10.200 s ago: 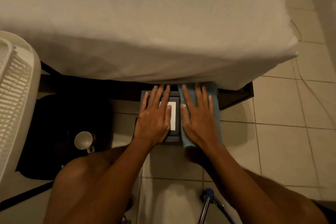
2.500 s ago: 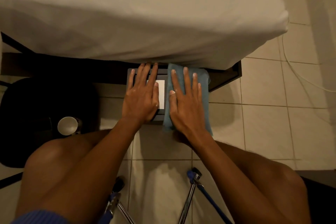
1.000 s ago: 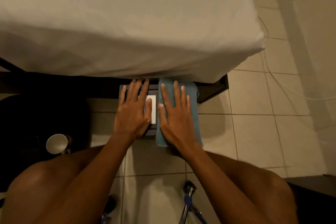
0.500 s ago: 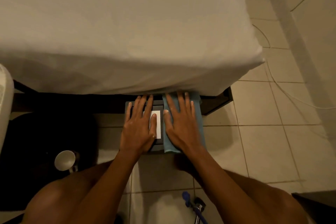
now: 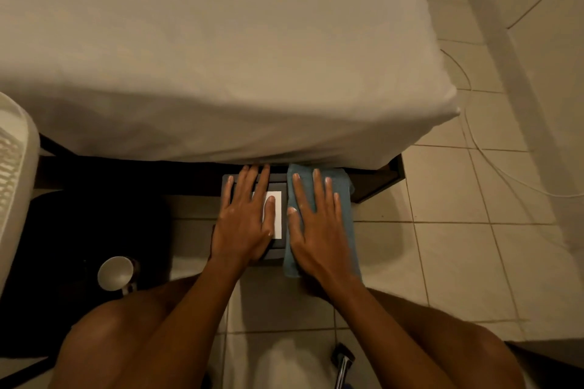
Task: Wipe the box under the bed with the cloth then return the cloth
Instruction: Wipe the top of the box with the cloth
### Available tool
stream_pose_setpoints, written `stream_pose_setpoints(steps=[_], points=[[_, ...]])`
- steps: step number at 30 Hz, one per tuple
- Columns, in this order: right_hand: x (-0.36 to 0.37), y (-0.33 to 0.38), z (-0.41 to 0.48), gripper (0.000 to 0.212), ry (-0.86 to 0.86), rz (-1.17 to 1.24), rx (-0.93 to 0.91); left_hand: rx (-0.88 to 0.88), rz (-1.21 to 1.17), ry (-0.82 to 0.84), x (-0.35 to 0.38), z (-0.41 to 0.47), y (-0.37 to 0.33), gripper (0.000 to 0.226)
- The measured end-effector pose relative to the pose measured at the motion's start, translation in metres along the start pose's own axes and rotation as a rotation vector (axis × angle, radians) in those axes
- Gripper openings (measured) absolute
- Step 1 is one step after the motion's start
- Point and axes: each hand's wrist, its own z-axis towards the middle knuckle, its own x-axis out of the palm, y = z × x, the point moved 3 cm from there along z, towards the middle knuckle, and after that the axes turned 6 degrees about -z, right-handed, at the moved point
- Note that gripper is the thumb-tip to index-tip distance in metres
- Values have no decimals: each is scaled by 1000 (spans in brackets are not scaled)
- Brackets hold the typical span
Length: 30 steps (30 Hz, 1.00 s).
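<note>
Cloth [image 5: 343,199]: soft blue, plain, no print.
Box [image 5: 276,248]: dark grey top with a white rectangular label [image 5: 277,215].
Bed [image 5: 221,57]: plain off-white sheet, dark frame below.
Floor [image 5: 458,256]: beige square tiles, darker grout lines.
Cup [image 5: 115,273]: white, on a black mat [image 5: 63,246].
Basket [image 5: 12,174]: white, slatted.

I see soft matt blue cloth [image 5: 343,199] at frame centre, fine nap. Beside it the box [image 5: 278,245], dark, smooth, faint sheen, with a flat white paper-like label [image 5: 278,215]. Bedsheet [image 5: 221,57] above: matt woven fabric, lightly creased. Floor tiles [image 5: 448,249], right: glazed, smooth. Lower left, a glossy mug [image 5: 115,273].
</note>
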Motion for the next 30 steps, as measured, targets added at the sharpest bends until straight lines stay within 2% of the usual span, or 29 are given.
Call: stream_pose_setpoints(steps=[3, 8, 13, 15, 18, 22, 27, 30], points=[[-6, -4, 25, 61, -21, -27, 6, 9, 14, -9, 0, 0, 0, 58], [2, 7, -4, 61, -6, -27, 19, 4, 16, 5, 1, 1, 1, 59], [-4, 1, 31, 59, -25, -26, 4, 5, 9, -5, 1, 1, 1, 59], [-2, 5, 18, 58, -45, -12, 1, 8, 0, -1, 1, 1, 1, 59], [3, 7, -1, 59, -30, -6, -37, 3, 6, -13, 1, 0, 2, 59], [-2, 2, 33, 58, -21, -53, 4, 6, 5, -23, 1, 1, 1, 58], [2, 8, -4, 60, 6, -28, -20, 1, 11, -12, 2, 1, 1, 59], [-3, 2, 22, 60, 4, -20, -18, -3, 11, -4, 2, 1, 1, 58]])
